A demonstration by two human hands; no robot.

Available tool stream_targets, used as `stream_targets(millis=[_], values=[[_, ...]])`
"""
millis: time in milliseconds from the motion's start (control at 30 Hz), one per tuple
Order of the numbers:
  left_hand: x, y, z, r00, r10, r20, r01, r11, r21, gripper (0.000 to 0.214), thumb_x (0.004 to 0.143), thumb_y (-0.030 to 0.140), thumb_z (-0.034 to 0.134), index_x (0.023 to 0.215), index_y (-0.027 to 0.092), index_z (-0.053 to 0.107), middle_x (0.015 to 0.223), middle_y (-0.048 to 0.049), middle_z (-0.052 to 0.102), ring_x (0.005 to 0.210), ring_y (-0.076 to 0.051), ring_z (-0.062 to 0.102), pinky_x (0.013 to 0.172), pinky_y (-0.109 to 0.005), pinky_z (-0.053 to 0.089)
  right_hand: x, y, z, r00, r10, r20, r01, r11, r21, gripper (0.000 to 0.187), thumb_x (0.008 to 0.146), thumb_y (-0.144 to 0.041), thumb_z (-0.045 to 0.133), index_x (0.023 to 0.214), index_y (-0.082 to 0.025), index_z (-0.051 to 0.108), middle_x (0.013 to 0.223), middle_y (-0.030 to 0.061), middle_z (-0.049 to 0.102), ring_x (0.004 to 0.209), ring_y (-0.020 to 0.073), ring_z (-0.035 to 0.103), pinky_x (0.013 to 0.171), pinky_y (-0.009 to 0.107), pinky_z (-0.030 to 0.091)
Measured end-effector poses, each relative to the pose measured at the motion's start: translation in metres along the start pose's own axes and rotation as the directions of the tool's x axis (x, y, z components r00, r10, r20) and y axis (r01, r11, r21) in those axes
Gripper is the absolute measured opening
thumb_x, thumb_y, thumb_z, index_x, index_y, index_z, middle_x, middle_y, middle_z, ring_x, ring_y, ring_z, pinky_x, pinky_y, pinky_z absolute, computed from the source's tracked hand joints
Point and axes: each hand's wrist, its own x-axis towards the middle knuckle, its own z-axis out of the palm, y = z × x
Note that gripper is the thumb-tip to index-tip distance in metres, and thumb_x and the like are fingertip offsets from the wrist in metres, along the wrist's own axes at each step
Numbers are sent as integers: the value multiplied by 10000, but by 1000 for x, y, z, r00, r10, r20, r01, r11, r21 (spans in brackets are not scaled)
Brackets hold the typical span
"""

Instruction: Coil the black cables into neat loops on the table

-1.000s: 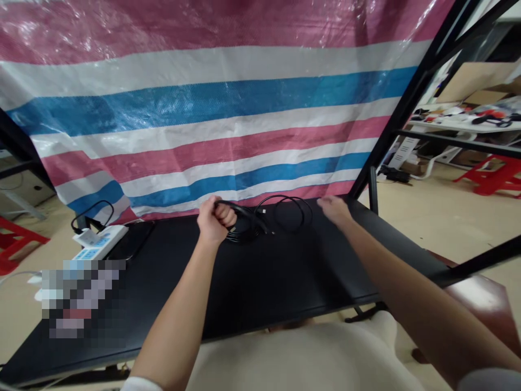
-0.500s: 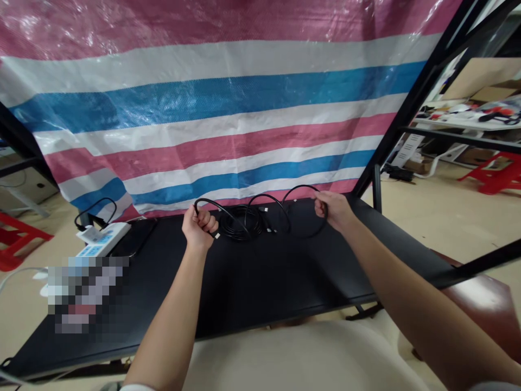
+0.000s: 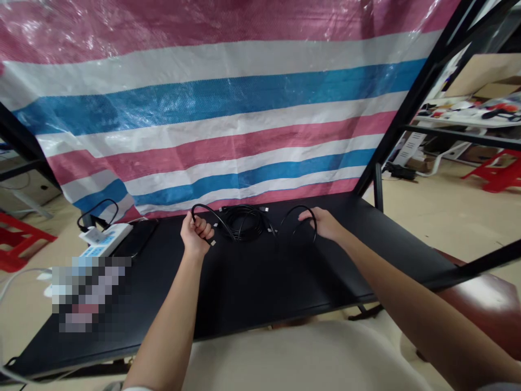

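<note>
Gently, with black cable (image 3: 210, 209) gripped in the left hand (image 3: 196, 233) and a cable loop (image 3: 300, 206) pinched in the right hand (image 3: 322, 223), avoid tugging the coil (image 3: 241, 237).

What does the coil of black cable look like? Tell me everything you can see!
The black cable coil lies flat on the black tabletop, near its back edge. Its loops look smooth, thin and rubbery, wound roughly round and overlapping, with a strand crossing the middle. White-tipped connectors show around it. A cable held in the left hand's grip reaches toward it; whether they join, I can't tell.
</note>
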Motion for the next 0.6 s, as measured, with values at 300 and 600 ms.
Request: stream_targets(millis=[300,600], values=[[-1,2,-1,1000,-21,-19,21,1000,-22,452,797,402,510,489,194,254,437,93,136,323,-44,144,326,-178,138,-11,11,23,936,-31,350,287,644,-710,435,772,-98,406,1120,-217,640,1095,150,651,1074,277,532,881,431,358],[5,16,0,995,51,-83,-53,999,-15,318,836,265,454,542,186,360,462,88,175,342,-51,173,333,-158,172,-25,23,12,982,-32,184,136,795,-590,186,841,-181,387,760,-197,554,809,102,639,833,222,590,847,411,389]])
